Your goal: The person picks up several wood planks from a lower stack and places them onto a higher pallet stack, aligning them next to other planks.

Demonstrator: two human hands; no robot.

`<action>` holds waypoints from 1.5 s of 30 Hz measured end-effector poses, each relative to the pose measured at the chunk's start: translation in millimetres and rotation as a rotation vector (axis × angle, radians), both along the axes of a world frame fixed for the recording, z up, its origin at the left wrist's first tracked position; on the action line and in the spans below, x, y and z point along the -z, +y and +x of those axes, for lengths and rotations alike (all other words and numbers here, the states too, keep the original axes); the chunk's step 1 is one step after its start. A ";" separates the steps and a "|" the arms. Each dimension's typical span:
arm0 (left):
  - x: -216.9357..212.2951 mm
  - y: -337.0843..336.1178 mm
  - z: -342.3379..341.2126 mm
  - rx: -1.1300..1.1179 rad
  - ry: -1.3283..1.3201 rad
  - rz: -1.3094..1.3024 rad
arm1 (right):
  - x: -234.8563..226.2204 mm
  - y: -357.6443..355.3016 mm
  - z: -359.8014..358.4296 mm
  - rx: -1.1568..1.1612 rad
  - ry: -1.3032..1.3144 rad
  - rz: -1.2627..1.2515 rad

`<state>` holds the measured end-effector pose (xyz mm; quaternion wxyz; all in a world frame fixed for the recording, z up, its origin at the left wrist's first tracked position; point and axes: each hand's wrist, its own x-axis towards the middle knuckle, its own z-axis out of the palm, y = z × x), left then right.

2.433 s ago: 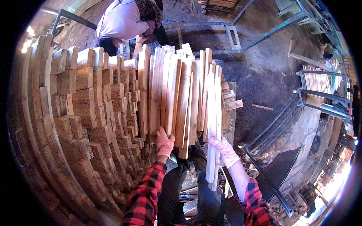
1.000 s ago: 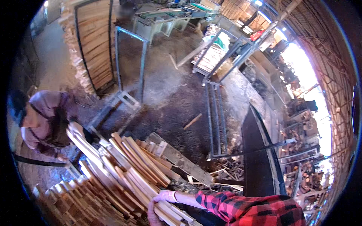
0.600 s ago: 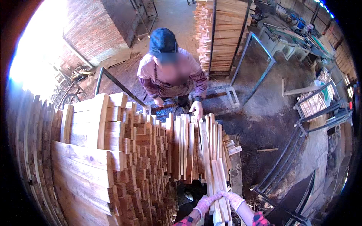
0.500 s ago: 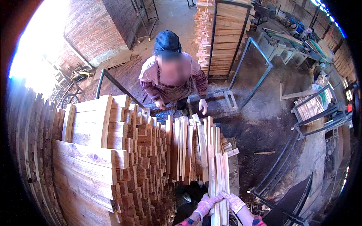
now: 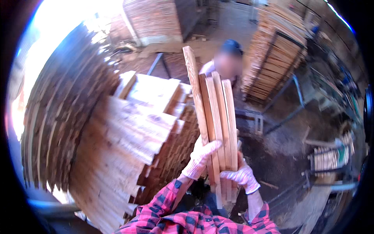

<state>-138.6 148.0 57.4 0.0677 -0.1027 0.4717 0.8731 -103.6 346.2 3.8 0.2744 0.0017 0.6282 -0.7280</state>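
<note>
Wooden strips [image 5: 220,117] in a loose bundle, held between both gloved hands in front of the wearer's body.

In the head view, the left hand [image 5: 201,156] grips the bundle's left edge, its thumb across the front; the right hand [image 5: 243,177] clasps the right side lower down, its thumb also laid over the strips. The strips run lengthwise away from the wearer, and the leftmost reaches beyond the others. Red-and-black checked sleeves [image 5: 161,202] lead to both hands. Left of the bundle lies a broad stack of boards [image 5: 124,126], with a darker, curved-looking stack [image 5: 54,117] farther left. Just beyond the strips, partly hidden by them, is a co-worker in a dark blue cap [image 5: 232,47]. Behind, to the right, a tall wood pile [image 5: 272,58] stands by a brick wall's [image 5: 154,21] far side.
</note>
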 end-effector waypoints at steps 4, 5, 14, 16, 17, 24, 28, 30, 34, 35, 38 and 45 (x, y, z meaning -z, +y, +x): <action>-22.8 -54.6 14.4 -0.345 -0.042 0.222 | -85.1 -56.8 -45.0 -0.270 0.405 0.195; -26.0 -67.4 20.7 -0.371 -0.033 0.282 | -85.9 -71.0 -51.7 -0.279 0.476 0.196; -20.3 -157.9 21.8 -0.707 0.108 0.326 | -124.2 -190.5 -128.7 -0.688 0.431 0.046; -18.6 -170.5 22.1 -0.743 0.101 0.375 | -139.2 -202.5 -133.4 -0.760 0.493 0.177; -22.3 -171.7 22.1 -0.722 0.113 0.402 | -137.5 -208.0 -137.6 -0.758 0.572 0.154; -17.5 -197.6 11.3 -0.897 0.058 0.308 | -119.1 -264.9 -172.7 -0.797 0.600 0.079; 4.5 -223.3 17.9 -0.813 0.136 0.269 | -121.9 -293.9 -232.7 -0.818 0.676 0.361; 14.6 -225.7 15.4 -0.859 0.121 0.209 | -106.3 -313.3 -273.6 -0.774 0.813 0.498; 76.8 -258.2 35.8 -1.090 0.001 -0.007 | -84.7 -380.8 -262.9 -0.789 0.965 0.564; 91.9 -266.8 41.3 -1.117 0.002 -0.029 | -66.4 -404.6 -254.6 -0.829 0.985 0.550; 97.6 -277.4 14.9 -1.084 0.058 -0.066 | -15.7 -453.2 -274.6 -0.672 1.230 0.342; 82.8 -267.9 29.6 -1.089 0.083 -0.369 | -42.8 -419.1 -203.0 -0.606 1.430 0.252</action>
